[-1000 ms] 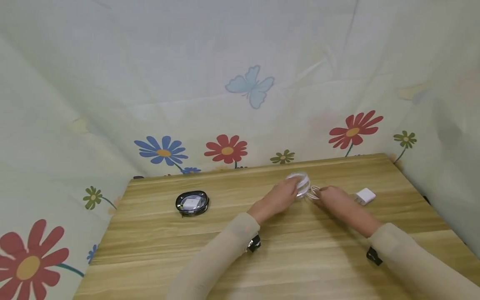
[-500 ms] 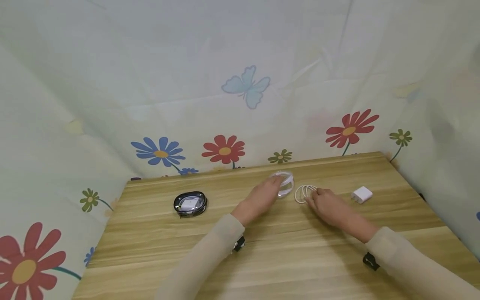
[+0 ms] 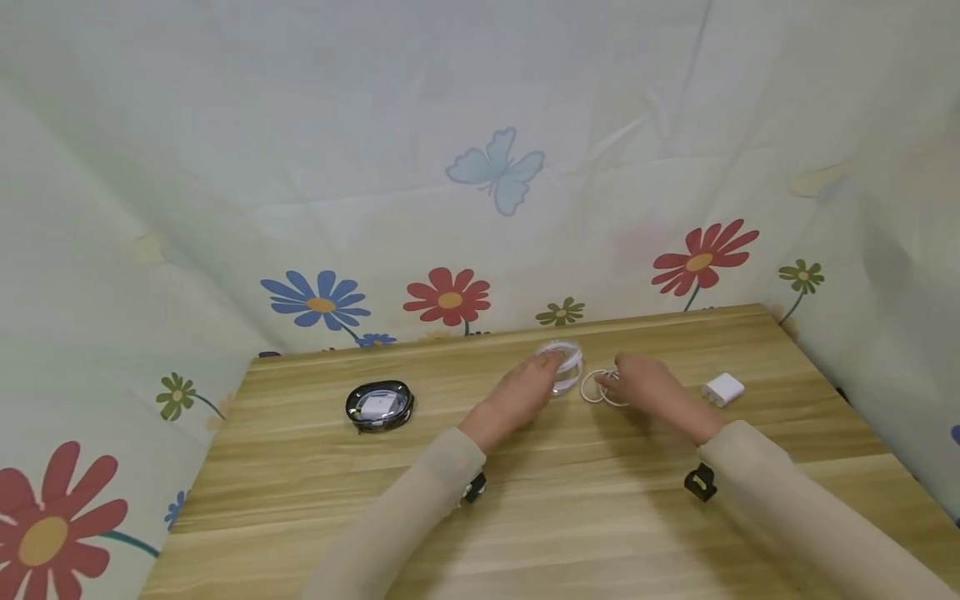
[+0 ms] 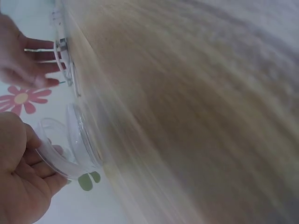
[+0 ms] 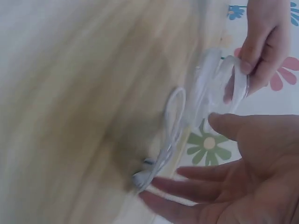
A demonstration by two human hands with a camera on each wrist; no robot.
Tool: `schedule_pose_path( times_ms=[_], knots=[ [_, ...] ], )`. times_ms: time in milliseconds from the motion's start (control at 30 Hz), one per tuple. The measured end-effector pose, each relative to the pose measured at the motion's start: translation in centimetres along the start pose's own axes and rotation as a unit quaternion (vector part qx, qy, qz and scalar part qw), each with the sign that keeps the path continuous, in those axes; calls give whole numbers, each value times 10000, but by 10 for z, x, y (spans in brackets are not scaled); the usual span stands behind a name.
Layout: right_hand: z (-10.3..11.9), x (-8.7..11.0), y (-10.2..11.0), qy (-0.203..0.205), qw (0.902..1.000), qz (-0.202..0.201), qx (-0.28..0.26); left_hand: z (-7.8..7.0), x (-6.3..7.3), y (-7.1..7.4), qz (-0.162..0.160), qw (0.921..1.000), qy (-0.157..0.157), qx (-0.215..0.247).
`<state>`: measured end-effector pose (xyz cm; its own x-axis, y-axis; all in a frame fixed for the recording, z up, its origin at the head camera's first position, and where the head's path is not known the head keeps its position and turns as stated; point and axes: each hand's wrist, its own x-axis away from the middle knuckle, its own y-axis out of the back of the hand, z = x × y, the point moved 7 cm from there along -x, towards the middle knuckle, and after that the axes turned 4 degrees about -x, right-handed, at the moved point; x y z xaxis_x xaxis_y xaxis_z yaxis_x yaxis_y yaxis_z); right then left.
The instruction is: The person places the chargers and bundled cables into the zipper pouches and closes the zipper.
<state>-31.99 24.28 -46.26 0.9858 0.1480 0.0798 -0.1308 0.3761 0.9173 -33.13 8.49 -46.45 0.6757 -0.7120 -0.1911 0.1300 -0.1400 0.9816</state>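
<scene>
In the head view my left hand (image 3: 517,390) holds a clear round plastic case (image 3: 576,363) near the table's far side. The left wrist view shows the thumb and fingers pinching its raised clear half, while the other half stands on the wood. Just right of it lies a coiled white cable (image 5: 164,156). My right hand (image 3: 647,385) hovers over the coil with its fingers extended and the thumb well apart. Its fingertips are right at the cable's plug end in the right wrist view.
A white charger plug (image 3: 724,389) lies right of the right hand. At the left sits a black-rimmed oval case (image 3: 380,407) with a white charger and cable inside. The wooden table (image 3: 315,500) meets a flower-printed cloth (image 3: 360,208) at its far edge.
My left hand has drawn the clear case leftward, away from the cable. The right hand has laid the coil on the table, loosened its grip and shifted slightly left over it.
</scene>
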Motion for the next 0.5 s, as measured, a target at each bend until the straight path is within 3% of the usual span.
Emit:
schedule_pose_path(
  times_ms=[167, 400, 500],
  knots=[
    [16, -15, -9, -310, 9965, 521, 569, 1, 1, 1, -50, 10000, 36, -33],
    [29, -24, -26, -614, 9884, 489, 1302, 9, 3, 4, -146, 9994, 239, -187],
    [31, -22, -28, -492, 9884, 426, 1373, 11, 4, 5, -178, 9994, 285, -54]
  ],
)
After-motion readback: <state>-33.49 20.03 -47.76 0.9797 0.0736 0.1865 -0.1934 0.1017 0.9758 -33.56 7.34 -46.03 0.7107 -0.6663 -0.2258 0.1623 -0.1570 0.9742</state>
